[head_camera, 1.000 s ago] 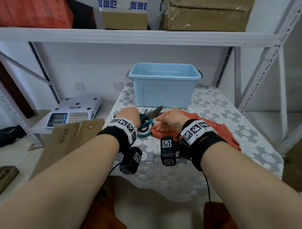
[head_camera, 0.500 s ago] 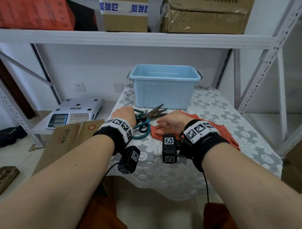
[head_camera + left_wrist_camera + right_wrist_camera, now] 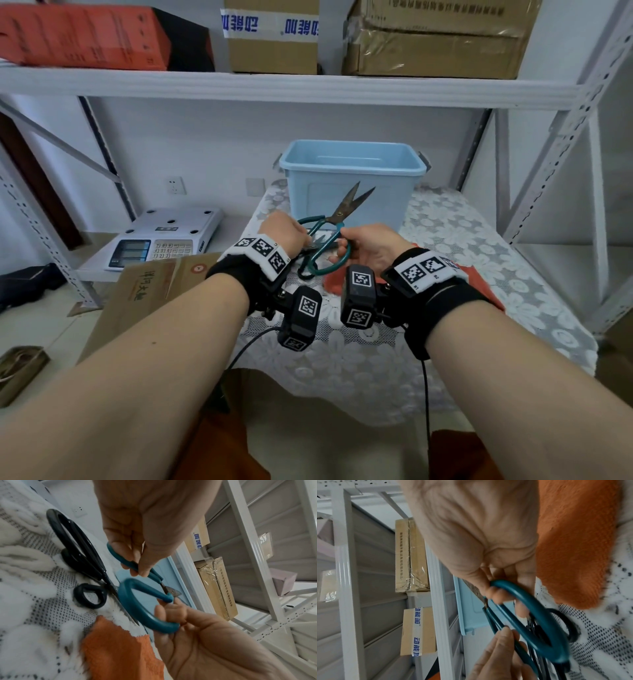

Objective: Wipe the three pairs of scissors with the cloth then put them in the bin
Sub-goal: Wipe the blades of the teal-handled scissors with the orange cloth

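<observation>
While both hands grip them, teal scissors (blades parted), lifted

Teal-handled scissors between both hands' fingers, above black scissors and orange cloth.

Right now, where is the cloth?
In the head view, the orange cloth lies on the table under the right hand, right of the black scissors.

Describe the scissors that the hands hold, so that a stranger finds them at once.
Find the light blue bin on the lace tablecloth. Before it, the left hand and right hand hold up the teal-handled scissors, dark blades parted. The black-handled scissors lie flat on the table.
</observation>
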